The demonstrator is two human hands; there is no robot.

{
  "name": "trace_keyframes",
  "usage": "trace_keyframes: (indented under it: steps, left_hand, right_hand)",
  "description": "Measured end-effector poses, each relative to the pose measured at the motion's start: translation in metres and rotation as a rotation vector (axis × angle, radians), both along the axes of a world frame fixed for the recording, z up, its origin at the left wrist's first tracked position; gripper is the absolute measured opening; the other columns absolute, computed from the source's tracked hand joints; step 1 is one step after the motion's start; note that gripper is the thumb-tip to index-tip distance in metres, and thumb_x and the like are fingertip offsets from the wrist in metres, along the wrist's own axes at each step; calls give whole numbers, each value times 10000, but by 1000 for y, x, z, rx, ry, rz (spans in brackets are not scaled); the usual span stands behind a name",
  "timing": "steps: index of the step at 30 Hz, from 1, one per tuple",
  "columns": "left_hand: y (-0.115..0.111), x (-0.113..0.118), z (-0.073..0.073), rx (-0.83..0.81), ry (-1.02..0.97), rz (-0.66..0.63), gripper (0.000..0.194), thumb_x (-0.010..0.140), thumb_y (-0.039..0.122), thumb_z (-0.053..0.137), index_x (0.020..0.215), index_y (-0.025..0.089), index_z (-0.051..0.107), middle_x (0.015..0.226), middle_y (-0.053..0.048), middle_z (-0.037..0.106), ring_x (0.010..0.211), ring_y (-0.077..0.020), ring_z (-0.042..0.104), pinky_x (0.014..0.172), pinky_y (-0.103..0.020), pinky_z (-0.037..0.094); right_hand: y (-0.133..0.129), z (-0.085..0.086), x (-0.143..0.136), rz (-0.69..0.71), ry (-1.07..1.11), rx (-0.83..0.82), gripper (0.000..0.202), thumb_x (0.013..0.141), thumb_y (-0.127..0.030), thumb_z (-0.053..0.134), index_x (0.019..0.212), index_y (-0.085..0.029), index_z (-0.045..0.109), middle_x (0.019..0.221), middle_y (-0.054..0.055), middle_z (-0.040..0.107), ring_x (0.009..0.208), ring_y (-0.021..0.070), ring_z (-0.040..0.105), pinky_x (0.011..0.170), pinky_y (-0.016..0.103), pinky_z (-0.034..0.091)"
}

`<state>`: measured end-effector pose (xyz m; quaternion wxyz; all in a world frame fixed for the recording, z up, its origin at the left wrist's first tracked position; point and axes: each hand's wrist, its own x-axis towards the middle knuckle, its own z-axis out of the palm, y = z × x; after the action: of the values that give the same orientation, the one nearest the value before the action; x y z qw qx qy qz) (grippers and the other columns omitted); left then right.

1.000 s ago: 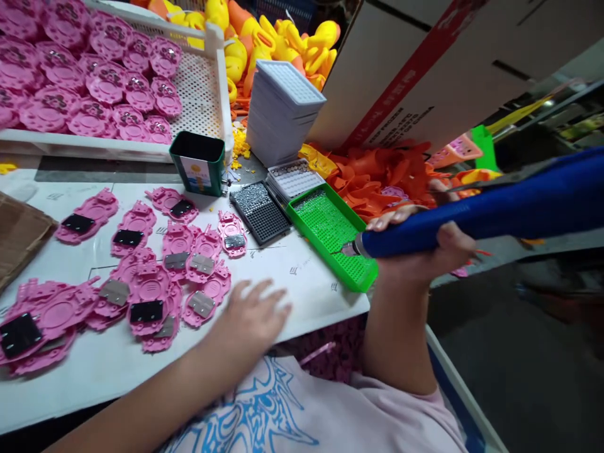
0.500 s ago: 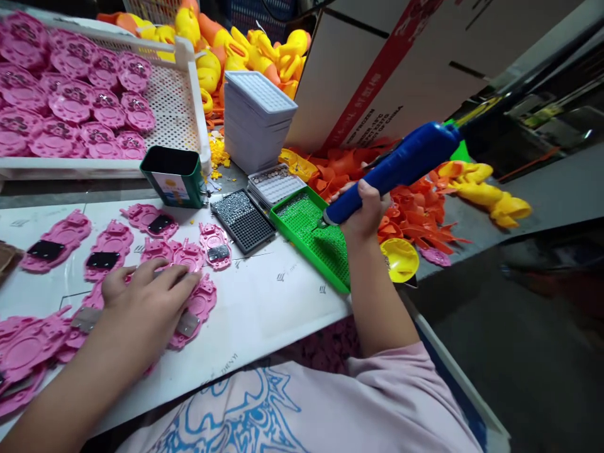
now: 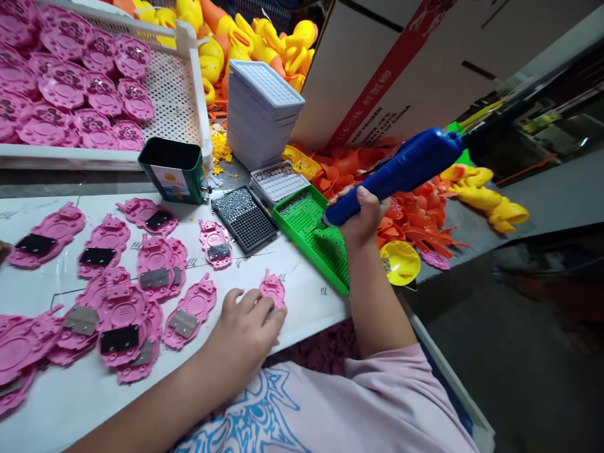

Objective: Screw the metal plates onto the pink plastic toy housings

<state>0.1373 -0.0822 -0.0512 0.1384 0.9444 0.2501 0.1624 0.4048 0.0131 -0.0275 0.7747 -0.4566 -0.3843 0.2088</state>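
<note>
My left hand [image 3: 252, 324] is closed over a pink plastic part [image 3: 272, 286] near the table's front edge, covering its lower half. In my right hand [image 3: 362, 217] is a blue electric screwdriver [image 3: 401, 173], held at a slant. Its tip points down into a green perforated tray [image 3: 302, 229] of small screws. Left of that tray lies a black perforated tray [image 3: 243, 220], partly filled with small metal pieces. Several other pink parts with black or grey plates lie on the white table sheet [image 3: 255, 270], among them one [image 3: 189, 311] left of my left hand.
A white crate [image 3: 195, 94] of pink parts stands at the back left, a green tin [image 3: 172, 173] before it. Stacked white trays [image 3: 262, 119], a cardboard box [image 3: 349, 69] and orange pieces [image 3: 410, 220] are behind. A yellow dish [image 3: 403, 263] sits right of my right arm.
My left hand has moved right from the cluster of pink parts, and a pink part is now under it near the front edge. My right hand and the screwdriver tip stay over the green tray.
</note>
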Motion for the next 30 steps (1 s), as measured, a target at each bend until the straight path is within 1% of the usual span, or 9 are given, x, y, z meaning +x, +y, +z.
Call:
trace_keyframes:
  steps: [5, 8, 11, 14, 16, 19, 22, 26, 30]
  left_hand:
    - [-3, 9, -17, -43, -98, -9, 276, 784, 254, 681, 1038, 193, 591, 955, -40, 637, 934, -240, 512, 830, -407, 293]
    - [-3, 7, -20, -57, -115, -15, 254, 783, 251, 678, 1016, 190, 595, 966, -39, 644, 936, -238, 503, 820, -395, 288]
    - [-4, 6, -20, -67, -106, -19, 249, 794, 263, 657, 1024, 191, 598, 1009, -49, 641, 966, -247, 497, 831, -404, 287]
    - [-5, 5, -21, -65, -110, -29, 257, 818, 262, 610, 1061, 181, 597, 1035, -61, 636, 996, -255, 493, 848, -419, 293]
    - [-6, 5, -22, -54, -118, -31, 247, 836, 235, 575, 1075, 172, 600, 1030, -66, 639, 997, -253, 494, 848, -420, 301]
    - [-7, 5, -23, -38, -123, -28, 243, 854, 213, 550, 1085, 162, 605, 1034, -74, 645, 996, -253, 496, 841, -420, 308]
    - [-7, 5, -24, -31, -128, -28, 258, 867, 212, 541, 1111, 155, 603, 1042, -75, 651, 1002, -255, 495, 834, -422, 309]
    - [-8, 5, -23, -32, -135, -23, 253, 870, 214, 538, 1106, 154, 610, 1041, -69, 656, 984, -250, 498, 821, -419, 309]
    - [-8, 4, -24, -28, -133, -13, 245, 876, 224, 532, 1098, 163, 615, 1040, -73, 658, 991, -248, 500, 821, -419, 309]
  right_hand:
    - [1, 1, 1, -42, 20, -14, 221, 657, -392, 617, 658, -209, 492, 532, -44, 565, 428, 129, 562, 442, 271, 457]
    - [-5, 9, 1, -43, -9, -58, 261, 669, -468, 582, 653, -230, 476, 564, -42, 535, 458, 129, 548, 468, 288, 451]
    - [-15, 22, -2, -31, -22, -70, 240, 663, -473, 559, 742, -253, 501, 598, -47, 531, 501, 132, 549, 506, 293, 452]
    - [-30, 34, -13, 9, 23, 0, 282, 667, -435, 509, 873, -245, 541, 564, -52, 542, 462, 128, 534, 462, 272, 432]
    - [-43, 38, -27, 99, 54, 28, 313, 674, -418, 498, 919, -234, 559, 549, -46, 563, 442, 133, 536, 443, 271, 439]
    - [-61, 36, -49, 271, 68, 13, 279, 668, -425, 540, 866, -234, 583, 555, -29, 585, 440, 141, 552, 463, 292, 476]
    - [-72, 27, -68, 406, 68, 3, 236, 663, -445, 598, 784, -243, 586, 592, -23, 598, 474, 146, 578, 504, 310, 501]
    - [-76, 17, -80, 459, 80, -6, 223, 665, -449, 623, 759, -251, 585, 606, -29, 615, 491, 151, 589, 519, 317, 500]
    - [-75, 14, -81, 473, 81, -42, 251, 660, -456, 636, 801, -252, 597, 615, -31, 618, 508, 149, 592, 541, 321, 508]
